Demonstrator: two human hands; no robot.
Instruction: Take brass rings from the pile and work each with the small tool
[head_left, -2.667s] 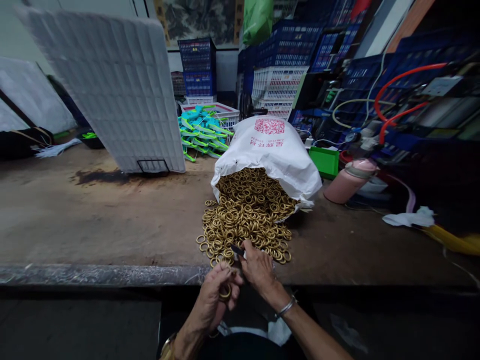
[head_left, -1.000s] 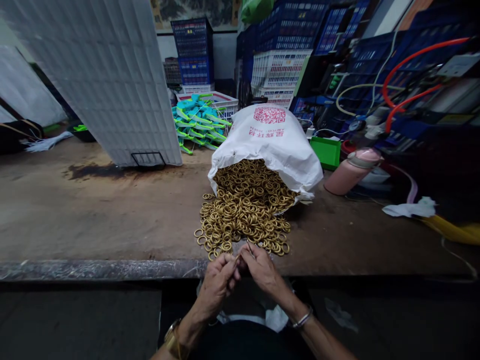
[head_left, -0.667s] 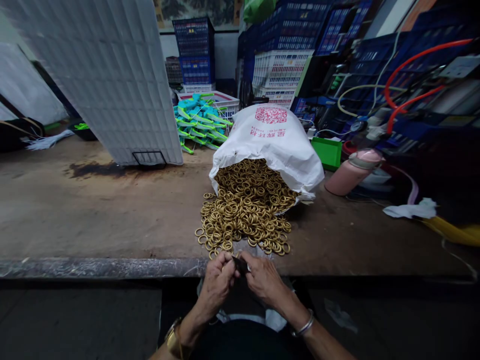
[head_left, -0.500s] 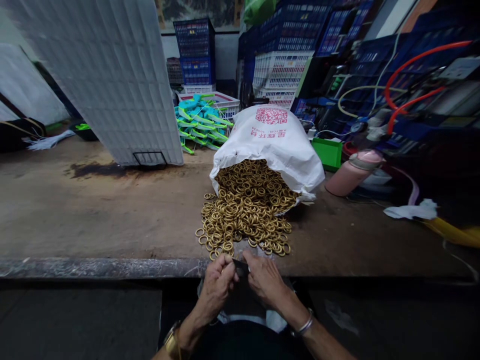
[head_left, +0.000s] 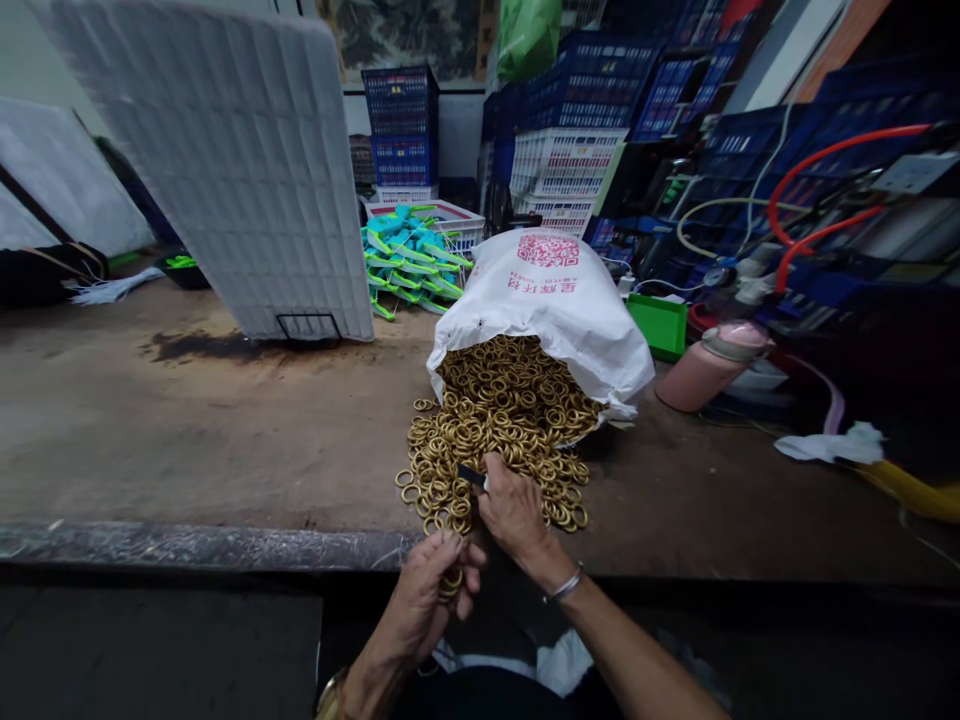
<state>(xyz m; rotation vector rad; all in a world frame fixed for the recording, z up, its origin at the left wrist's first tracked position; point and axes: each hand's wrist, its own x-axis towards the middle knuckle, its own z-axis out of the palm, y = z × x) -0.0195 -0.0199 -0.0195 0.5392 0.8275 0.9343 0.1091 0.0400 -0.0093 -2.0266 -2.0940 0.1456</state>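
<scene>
A heap of gold-coloured rings (head_left: 442, 455) spills from the mouth of a white woven sack (head_left: 547, 300) onto the worktable. At the table's front edge my left hand (head_left: 420, 595) is closed, thumb against fingers, on a few gold rings (head_left: 451, 582). My right hand (head_left: 516, 512) is over the near part of the heap, gripping a dark, flat, blade-like strip (head_left: 471, 474) whose end sticks out to the left above the rings. The rest of that strip is hidden by the fingers, so its exact kind cannot be made out.
On the wooden worktable (head_left: 225, 440), a tall white padded panel (head_left: 247, 180) stands at the left. Blue-and-green plastic pieces (head_left: 412, 260) lie behind it. To the right are a green tray (head_left: 660, 325) and a pink bottle (head_left: 709, 370). Stacked crates (head_left: 566, 160) fill the back.
My right hand has moved forward from the table edge over the heap, carrying the dark strip. My left hand has parted from it and lowered slightly; rings now show in its fingers.
</scene>
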